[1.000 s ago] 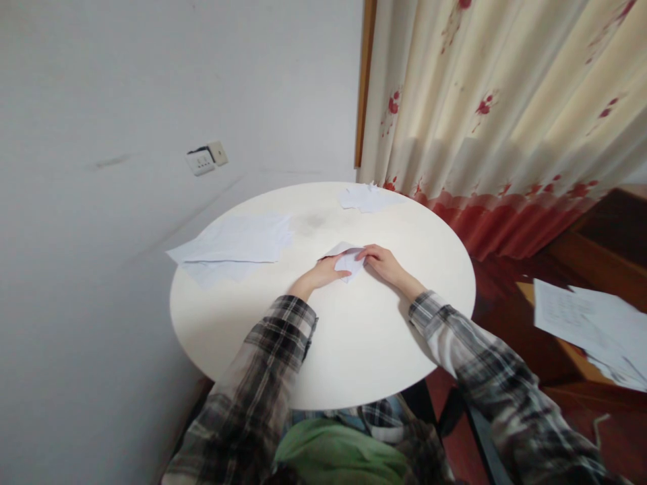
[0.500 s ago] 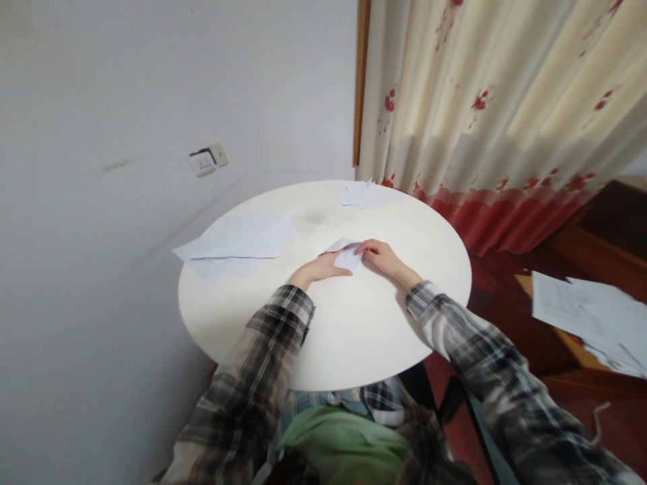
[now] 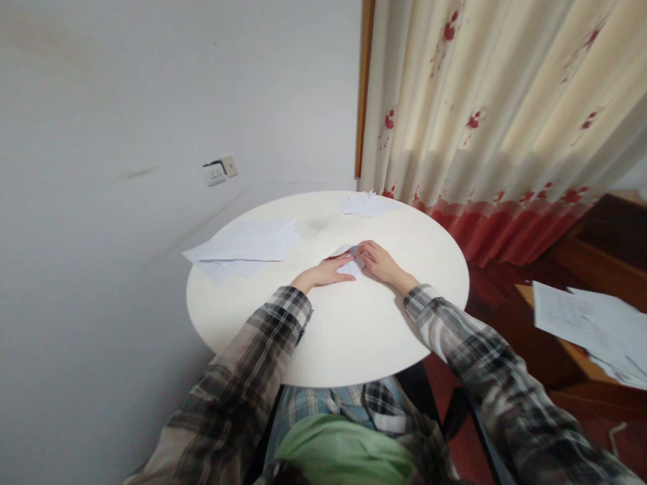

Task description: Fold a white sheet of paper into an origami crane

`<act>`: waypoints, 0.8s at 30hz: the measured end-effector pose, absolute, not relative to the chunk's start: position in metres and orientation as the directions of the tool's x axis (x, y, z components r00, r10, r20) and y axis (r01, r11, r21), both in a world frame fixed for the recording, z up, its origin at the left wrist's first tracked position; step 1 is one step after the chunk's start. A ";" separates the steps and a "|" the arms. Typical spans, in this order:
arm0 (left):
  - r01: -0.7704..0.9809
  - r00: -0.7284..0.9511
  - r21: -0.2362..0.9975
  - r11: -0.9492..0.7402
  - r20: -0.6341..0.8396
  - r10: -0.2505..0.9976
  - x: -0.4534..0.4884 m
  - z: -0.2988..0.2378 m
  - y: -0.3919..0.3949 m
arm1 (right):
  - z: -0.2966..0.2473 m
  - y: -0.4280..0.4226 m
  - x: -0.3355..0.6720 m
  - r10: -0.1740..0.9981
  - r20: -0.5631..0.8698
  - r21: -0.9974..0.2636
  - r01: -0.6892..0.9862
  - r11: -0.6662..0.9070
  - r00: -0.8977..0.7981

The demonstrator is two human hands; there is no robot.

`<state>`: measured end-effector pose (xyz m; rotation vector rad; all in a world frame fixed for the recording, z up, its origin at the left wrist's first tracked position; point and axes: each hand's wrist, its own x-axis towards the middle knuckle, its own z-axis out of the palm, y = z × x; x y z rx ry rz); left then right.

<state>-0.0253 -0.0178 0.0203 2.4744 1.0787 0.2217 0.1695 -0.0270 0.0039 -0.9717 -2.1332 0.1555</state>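
A small folded white paper [image 3: 348, 259] lies near the middle of the round cream table [image 3: 354, 337]. My left hand [image 3: 328, 271] rests flat on the paper's near edge, fingers stretched out along it. My right hand [image 3: 377, 261] presses on the paper's right side with its fingers curled together at the fold. Both sleeves are plaid. Most of the paper is hidden under the two hands.
A loose stack of white sheets [image 3: 242, 248] lies at the table's left. Crumpled paper scraps [image 3: 364, 203] sit at the far edge by the flowered curtain [image 3: 485, 114]. More sheets [image 3: 591, 327] lie on a wooden surface at the right. A wall socket [image 3: 219, 170] is at the left.
My hands have drawn closer together over the folded paper, so that less of it shows. The camera has tilted a little, shifting the table down in view.
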 end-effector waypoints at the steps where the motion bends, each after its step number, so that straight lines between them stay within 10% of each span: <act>1: 0.661 0.685 0.440 -0.608 -0.023 0.728 -0.025 0.020 -0.018 | 0.004 -0.027 0.169 0.675 0.603 -0.382 0.589 0.712 -0.425; 24: 0.561 0.608 0.553 -0.617 0.231 0.760 -0.026 0.010 -0.025 | 0.003 -0.027 0.181 0.661 0.623 -0.370 0.587 0.720 -0.418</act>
